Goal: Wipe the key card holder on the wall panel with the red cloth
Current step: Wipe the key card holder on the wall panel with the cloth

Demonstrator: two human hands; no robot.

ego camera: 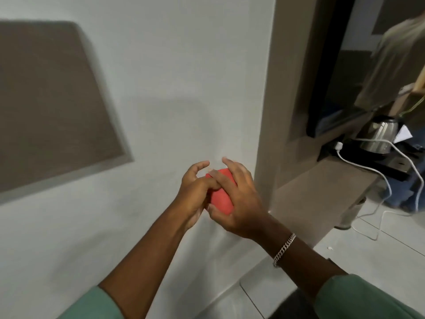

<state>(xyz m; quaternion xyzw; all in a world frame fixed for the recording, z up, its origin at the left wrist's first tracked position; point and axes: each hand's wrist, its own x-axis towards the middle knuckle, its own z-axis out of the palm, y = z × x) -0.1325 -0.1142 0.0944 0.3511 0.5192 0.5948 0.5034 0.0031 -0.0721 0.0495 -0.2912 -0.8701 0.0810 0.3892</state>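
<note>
head view. both hands meet in front of a pale wall [184, 77], low in the frame. the red cloth [221, 194] is bunched small between them, only a rounded patch of it showing.

right hand [239, 201]: wrapped over the cloth from the right, thumb under its lower edge, fingers curved across the top; index tip lifted clear. it grips the cloth. a silver chain bracelet [284, 249] sits on the right wrist, green sleeve [368, 298] behind it.

left hand [195, 192]: pressed against the cloth's left side, fingers curled, one finger lying across the red fabric and touching the right hand's fingers. whether it truly clamps the cloth or only rests on it, cannot tell. thumb and index are parted at the top.

a grey-brown textured panel [53, 107] is set in the wall at upper left, well apart from the hands; blurred. no key card holder can be made out on it.

right of the wall corner: a brown counter [322, 192] with a steel kettle [379, 137] on a dark tray, white cable [368, 166] trailing to the tiled floor [379, 249]. another person's pale shirt [395, 61] at far upper right.
</note>
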